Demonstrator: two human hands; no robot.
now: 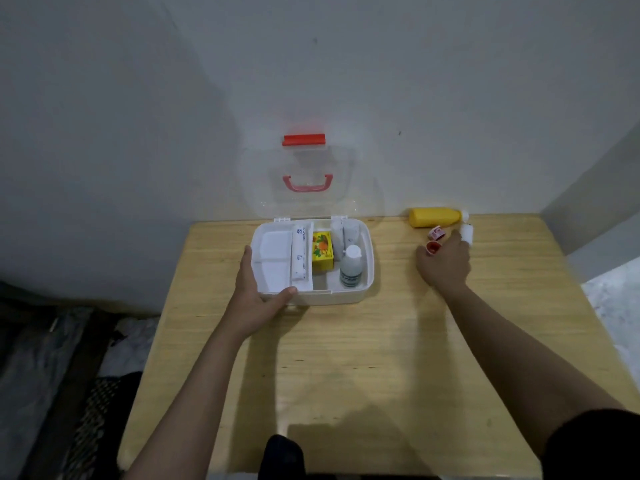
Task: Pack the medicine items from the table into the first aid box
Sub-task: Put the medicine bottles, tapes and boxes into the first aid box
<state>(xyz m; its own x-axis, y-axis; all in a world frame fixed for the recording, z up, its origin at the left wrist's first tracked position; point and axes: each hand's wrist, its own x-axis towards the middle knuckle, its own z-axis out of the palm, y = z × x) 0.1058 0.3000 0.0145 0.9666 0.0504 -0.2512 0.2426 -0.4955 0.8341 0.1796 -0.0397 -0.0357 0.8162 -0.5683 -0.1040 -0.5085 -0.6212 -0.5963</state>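
- Left hand (258, 299) grips the open first aid box (367, 268) at its near-left corner.
- Right hand (445, 263) closes on small items (433, 247) on the counter (346, 358), beside a yellow bottle (434, 217).

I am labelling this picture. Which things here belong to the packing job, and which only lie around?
Job:
- first aid box, open
- yellow bottle on the table
- small red items and a white item at the right hand
- left hand holding the box

Lying about:
- dark clutter beside the table
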